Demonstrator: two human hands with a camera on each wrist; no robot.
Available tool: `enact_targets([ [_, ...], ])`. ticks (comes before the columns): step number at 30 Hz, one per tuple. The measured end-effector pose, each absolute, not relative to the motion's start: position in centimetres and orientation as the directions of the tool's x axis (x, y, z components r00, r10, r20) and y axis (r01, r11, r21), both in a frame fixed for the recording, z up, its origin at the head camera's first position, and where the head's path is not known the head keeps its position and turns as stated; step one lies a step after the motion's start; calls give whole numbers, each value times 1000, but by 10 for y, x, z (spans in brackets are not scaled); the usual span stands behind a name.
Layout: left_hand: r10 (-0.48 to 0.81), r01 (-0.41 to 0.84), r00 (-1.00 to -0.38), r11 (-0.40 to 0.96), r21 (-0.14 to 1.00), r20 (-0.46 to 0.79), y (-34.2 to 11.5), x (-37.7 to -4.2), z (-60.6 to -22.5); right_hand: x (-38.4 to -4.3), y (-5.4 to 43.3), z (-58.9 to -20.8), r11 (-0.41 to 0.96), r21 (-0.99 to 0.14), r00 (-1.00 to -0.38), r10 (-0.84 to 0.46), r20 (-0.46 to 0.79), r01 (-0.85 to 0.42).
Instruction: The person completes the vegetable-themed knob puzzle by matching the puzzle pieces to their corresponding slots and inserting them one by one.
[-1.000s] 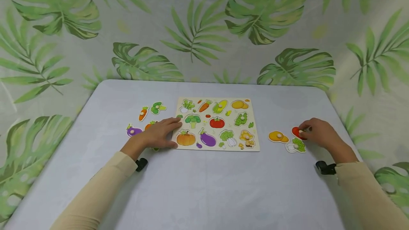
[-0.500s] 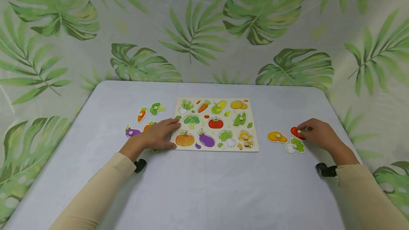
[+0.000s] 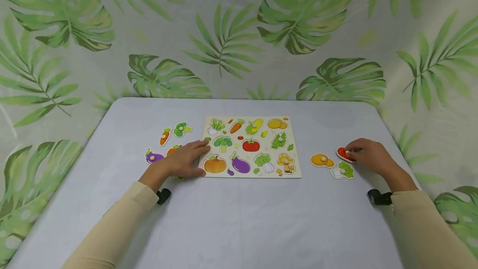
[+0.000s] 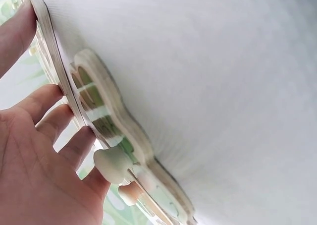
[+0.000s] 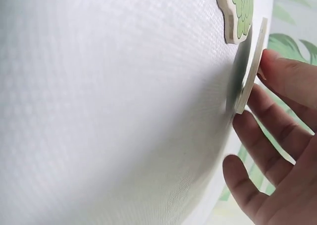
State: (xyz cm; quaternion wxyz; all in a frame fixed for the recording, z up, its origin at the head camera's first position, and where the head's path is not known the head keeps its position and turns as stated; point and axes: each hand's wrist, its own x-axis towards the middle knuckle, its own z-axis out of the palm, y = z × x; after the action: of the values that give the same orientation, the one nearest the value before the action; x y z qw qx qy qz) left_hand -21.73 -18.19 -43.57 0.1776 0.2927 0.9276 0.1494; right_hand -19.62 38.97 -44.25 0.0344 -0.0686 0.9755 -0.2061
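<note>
My right hand [image 3: 371, 157] pinches the knob of a red tomato puzzle piece [image 3: 341, 152]. In the right wrist view, this piece [image 5: 254, 66] is tilted, mostly off the cloth with a shadow beneath. Near it lie a leafy cabbage piece [image 3: 342, 170] and a yellow potato piece [image 3: 320, 160]. With fingers spread, my left hand [image 3: 184, 160] rests against the left edge of the wooden vegetable puzzle board [image 3: 266, 146]; the left wrist view shows fingertips touching the board's side [image 4: 57, 66]. Corn, asparagus and mushroom pieces with knobs sit in the board.
Left of the board lie a carrot piece [image 3: 165, 137], a broccoli piece [image 3: 181, 129], an eggplant piece [image 3: 154, 157] and an orange piece [image 3: 173, 150] partly behind my left hand. A white cloth [image 3: 239, 223] covers the table; a leaf-patterned curtain [image 3: 224, 32] hangs behind.
My right hand has raised the tomato piece slightly and tilted it, drawing it a little away from the cabbage piece. The left hand stays at the board; the head view has shifted slightly.
</note>
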Motion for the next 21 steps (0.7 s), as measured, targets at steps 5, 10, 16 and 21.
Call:
enact_targets([
  [5, 592, 484, -767, 788, 382, -250, -182, -219, -437, -195, 388, -439, 899, -415, -988, -153, 1, -140],
  [10, 588, 474, -770, 787, 394, -248, -182, -220, -436, -199, 382, -432, 891, -418, -983, -174, 51, -180],
  [16, 583, 468, -770, 791, 394, -257, -181, -219, -435, -200, 370, -422, 870, -426, -969, -213, 125, -247],
  [21, 578, 463, -773, 796, 390, -262, -181, -218, -435, -200, 361, -417, 858, -432, -960, -232, 158, -278],
])
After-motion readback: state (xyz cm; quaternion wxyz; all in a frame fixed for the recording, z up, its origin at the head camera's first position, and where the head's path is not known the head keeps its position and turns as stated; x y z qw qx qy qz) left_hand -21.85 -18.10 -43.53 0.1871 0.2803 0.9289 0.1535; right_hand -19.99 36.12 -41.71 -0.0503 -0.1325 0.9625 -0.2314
